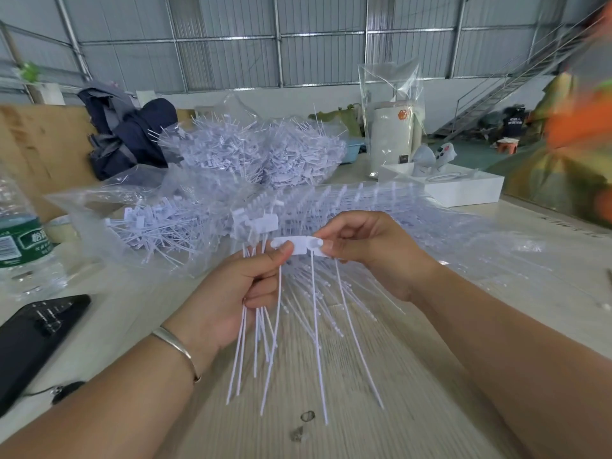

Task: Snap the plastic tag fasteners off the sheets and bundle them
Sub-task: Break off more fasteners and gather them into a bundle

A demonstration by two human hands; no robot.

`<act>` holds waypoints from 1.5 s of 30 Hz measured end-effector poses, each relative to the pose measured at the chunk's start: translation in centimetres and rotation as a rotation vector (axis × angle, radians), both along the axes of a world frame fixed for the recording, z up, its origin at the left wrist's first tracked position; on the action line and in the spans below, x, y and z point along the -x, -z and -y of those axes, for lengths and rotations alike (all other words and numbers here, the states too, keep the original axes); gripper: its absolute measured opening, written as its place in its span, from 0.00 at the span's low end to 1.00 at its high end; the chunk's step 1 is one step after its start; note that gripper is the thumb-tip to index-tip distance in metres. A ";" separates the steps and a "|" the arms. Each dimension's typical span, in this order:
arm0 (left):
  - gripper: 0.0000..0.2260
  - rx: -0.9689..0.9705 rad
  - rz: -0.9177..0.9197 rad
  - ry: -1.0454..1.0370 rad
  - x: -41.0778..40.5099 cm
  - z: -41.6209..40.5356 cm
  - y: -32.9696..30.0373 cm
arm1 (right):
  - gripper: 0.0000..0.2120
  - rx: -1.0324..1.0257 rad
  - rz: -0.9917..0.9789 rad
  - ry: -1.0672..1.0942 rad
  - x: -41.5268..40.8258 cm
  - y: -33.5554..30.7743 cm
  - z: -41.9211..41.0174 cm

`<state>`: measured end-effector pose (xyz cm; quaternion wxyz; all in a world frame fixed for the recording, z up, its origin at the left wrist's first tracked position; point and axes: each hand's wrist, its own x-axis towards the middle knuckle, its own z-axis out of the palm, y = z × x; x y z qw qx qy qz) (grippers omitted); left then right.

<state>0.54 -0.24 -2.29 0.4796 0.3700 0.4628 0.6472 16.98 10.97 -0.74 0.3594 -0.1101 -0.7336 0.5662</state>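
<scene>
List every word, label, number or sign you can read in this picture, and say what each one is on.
None can be read for certain.
Water bottle: white characters on its green label, too blurred to read.
White cylinder: an orange emblem, too small to read.
Dark phone: faint marks on its screen, unreadable.
Person's dark top far back: white print, illegible.

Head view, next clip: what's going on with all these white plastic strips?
A person is separating plastic tag fasteners at a wooden table. The left hand grips a bundle of loose fasteners, tails hanging down, and its thumb also pinches one end of a white tag. The right hand pinches the tag's other end. Unbroken sheets lie just behind the hands, with bags of fasteners farther back.
</scene>
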 end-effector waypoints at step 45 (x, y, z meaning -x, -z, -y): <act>0.11 0.076 -0.093 -0.038 -0.7 -0.2 0.3 | 0.09 -0.178 0.070 0.214 0.3 0.2 0.4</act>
